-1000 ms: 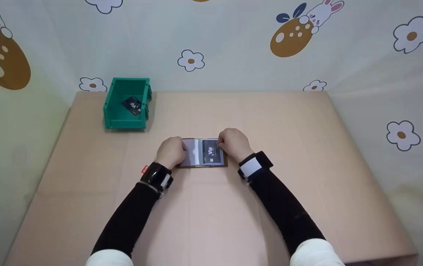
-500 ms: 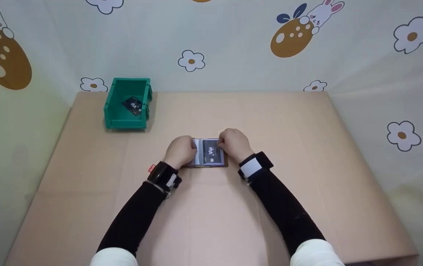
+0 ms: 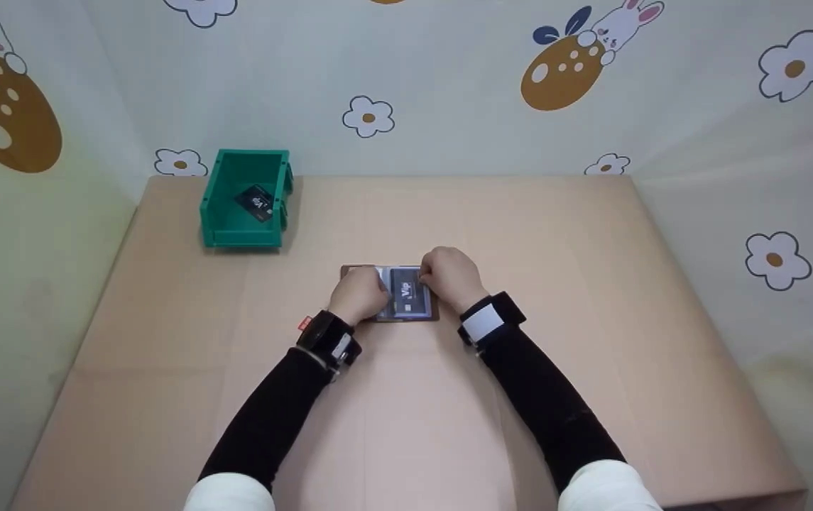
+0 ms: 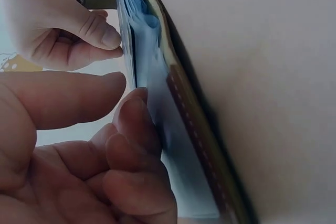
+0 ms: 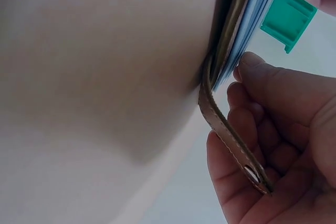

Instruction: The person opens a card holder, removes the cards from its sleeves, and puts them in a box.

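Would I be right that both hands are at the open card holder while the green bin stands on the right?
Almost: the head view shows the green bin on the left instead; the left hand and right hand are at the card holder.

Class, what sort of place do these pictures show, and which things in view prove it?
Probably a small screened-off recording workstation: a rabbit-and-flower printed backdrop borders a brown-topped table on three sides, a green plastic bin stands on it, and black straps circle both wrists.

A small curtained workspace, its wider setting unclear: hangings (image 3: pixel 449 64) printed with flowers (image 3: pixel 368 118) and rabbits (image 3: pixel 616 30) enclose a tan-covered counter (image 3: pixel 591 319) left, far and right.
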`<state>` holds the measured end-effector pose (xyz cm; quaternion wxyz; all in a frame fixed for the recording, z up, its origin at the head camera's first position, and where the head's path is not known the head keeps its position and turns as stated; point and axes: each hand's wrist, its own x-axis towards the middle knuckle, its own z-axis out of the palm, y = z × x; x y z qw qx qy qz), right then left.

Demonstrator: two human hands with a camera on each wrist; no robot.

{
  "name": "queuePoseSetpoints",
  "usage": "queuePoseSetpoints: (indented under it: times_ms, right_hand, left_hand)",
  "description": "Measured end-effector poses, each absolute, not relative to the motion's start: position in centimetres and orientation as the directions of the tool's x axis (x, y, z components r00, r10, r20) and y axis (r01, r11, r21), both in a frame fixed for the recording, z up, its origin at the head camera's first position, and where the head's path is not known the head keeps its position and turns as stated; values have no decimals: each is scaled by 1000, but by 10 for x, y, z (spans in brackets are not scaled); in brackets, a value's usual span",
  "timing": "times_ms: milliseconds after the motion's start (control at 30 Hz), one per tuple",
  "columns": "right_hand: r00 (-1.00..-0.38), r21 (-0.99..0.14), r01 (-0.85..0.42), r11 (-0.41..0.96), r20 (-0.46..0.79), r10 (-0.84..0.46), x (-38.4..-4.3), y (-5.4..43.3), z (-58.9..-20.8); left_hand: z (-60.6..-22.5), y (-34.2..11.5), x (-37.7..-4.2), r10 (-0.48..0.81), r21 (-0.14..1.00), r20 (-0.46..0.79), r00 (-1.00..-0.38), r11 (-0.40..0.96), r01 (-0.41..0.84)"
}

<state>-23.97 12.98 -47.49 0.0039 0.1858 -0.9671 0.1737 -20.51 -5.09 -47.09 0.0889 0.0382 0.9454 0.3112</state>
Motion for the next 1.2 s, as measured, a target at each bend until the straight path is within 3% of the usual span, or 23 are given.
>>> queuePoseSetpoints:
  times_ms: [700,1200]
  right_hand:
    - [-933,-328,-360,874,102,-346,-239,130,-477]
    - [-941,-321,-332,887,49,-335,-241,131,-472]
  left_hand:
    - [-476,-42,-207,50,535,-223,-974,841,-80]
    - [-473,-42,-208,49,537,-259,-965,838,-102]
